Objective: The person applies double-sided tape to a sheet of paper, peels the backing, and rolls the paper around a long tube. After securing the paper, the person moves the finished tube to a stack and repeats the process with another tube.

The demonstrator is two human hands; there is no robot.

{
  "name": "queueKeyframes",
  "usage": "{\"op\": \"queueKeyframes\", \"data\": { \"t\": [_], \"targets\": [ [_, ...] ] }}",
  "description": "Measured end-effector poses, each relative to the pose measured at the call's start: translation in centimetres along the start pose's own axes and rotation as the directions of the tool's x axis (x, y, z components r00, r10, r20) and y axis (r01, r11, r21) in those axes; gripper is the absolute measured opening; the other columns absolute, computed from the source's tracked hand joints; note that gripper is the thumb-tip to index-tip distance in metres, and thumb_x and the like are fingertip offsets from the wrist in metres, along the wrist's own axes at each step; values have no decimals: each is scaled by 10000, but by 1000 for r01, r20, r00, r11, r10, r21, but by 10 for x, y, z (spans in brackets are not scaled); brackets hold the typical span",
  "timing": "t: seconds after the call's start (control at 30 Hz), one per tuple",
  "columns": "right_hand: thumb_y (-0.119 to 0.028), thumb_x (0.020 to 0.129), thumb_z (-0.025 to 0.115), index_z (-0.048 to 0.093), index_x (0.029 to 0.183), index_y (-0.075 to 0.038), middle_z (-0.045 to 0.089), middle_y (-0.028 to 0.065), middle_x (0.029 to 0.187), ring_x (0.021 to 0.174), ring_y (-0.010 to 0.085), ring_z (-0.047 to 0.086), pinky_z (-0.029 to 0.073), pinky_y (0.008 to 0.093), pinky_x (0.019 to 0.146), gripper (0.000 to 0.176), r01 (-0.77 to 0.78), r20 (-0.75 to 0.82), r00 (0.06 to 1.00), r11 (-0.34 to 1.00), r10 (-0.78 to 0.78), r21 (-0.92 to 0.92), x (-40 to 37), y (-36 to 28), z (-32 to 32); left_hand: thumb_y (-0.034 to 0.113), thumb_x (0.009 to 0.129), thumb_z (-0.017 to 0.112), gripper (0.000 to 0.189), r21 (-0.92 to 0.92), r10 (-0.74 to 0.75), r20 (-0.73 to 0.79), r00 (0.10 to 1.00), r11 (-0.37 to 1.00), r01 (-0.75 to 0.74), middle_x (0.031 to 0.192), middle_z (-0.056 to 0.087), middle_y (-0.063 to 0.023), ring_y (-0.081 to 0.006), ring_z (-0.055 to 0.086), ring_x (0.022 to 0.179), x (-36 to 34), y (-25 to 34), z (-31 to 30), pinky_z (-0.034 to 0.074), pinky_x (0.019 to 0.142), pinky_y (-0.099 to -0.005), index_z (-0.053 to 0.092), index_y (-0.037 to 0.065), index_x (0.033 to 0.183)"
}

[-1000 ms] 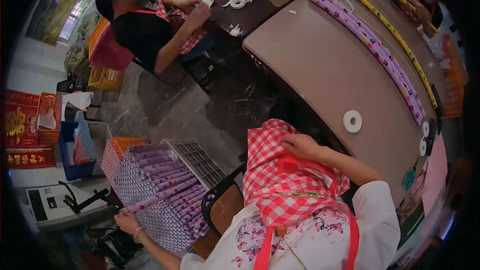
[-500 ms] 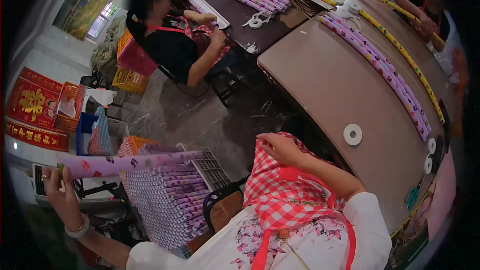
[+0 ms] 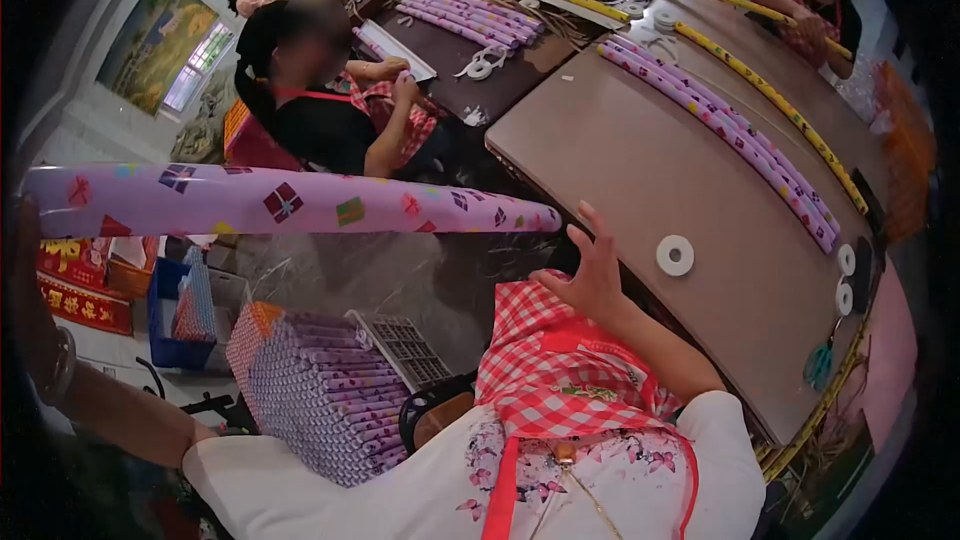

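A long purple roll [image 3: 300,202] with gift-box prints stretches across the left half of the view, its left end large and near the camera. My left hand [image 3: 32,270], dark at the left edge, holds that end; its fingers are hard to make out. Beside the far right end, my right hand [image 3: 592,275] is open, thumb and fingers spread, with a small gap to the roll. It is above the red checked apron [image 3: 570,360] and near the table's edge.
On the brown table [image 3: 600,150] are purple rolls [image 3: 720,130], a yellow roll [image 3: 780,105], a white tape ring [image 3: 675,255] and teal scissors [image 3: 818,365]. Many stacked rolls [image 3: 320,390] are at lower left. Co-workers [image 3: 320,130] sit across, one [image 3: 815,10] holding a yellow roll.
The purple roll has come up and closer, its right end now near my right hand. My left hand has moved up and left. My right hand has lifted slightly and spread its fingers.
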State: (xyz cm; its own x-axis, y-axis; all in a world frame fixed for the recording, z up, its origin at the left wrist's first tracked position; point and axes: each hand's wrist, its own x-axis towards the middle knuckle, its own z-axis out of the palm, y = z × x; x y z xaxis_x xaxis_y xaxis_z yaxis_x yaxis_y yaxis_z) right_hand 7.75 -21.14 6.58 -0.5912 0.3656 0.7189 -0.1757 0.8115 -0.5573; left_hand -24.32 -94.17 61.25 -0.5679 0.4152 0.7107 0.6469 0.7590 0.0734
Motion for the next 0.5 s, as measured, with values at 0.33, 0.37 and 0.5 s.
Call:
{"op": "queueKeyframes", "data": {
  "t": [0.33, 0.37, 0.5],
  "targets": [
    [-494, 716, 798, 418, 1085, -127, 369, 205, 1304, 1239, 361, 377, 234, 524, 1055, 644, -47, -401, 905, 904, -142, -426, -38, 0, -65, 285, 980, 517, 406, -298, 195, 190, 962, 945, -133, 1240, 586, -102, -190, 546, 1164, 96, 41, 48, 398, 1020, -313, 515, 31, 1297],
    [-485, 716, 798, 375, 1127, -73, 348, 208, 1312, 1235, 348, 352, 262, 502, 1043, 719, 16, -526, 804, 894, -278, -448, -47, 8, -80, 292, 982, 512, 413, -333, 223, 219, 950, 932, -142, 1241, 585, -101, -191, 545, 1166, 100, 41, 58, 395, 1024, -316, 508, 33, 1304],
    [-297, 835, 708, 331, 1279, -40, 365, 188, 1295, 1169, 294, 395, 364, 417, 975, 637, -317, -706, 708, 906, 28, -282, -119, 21, -118, 323, 989, 489, 444, -484, 368, 322, 872, 856, -183, 1245, 584, -98, -196, 542, 1176, 133, 62, 104, 385, 1039, -327, 482, 39, 1330]
  ]
}}
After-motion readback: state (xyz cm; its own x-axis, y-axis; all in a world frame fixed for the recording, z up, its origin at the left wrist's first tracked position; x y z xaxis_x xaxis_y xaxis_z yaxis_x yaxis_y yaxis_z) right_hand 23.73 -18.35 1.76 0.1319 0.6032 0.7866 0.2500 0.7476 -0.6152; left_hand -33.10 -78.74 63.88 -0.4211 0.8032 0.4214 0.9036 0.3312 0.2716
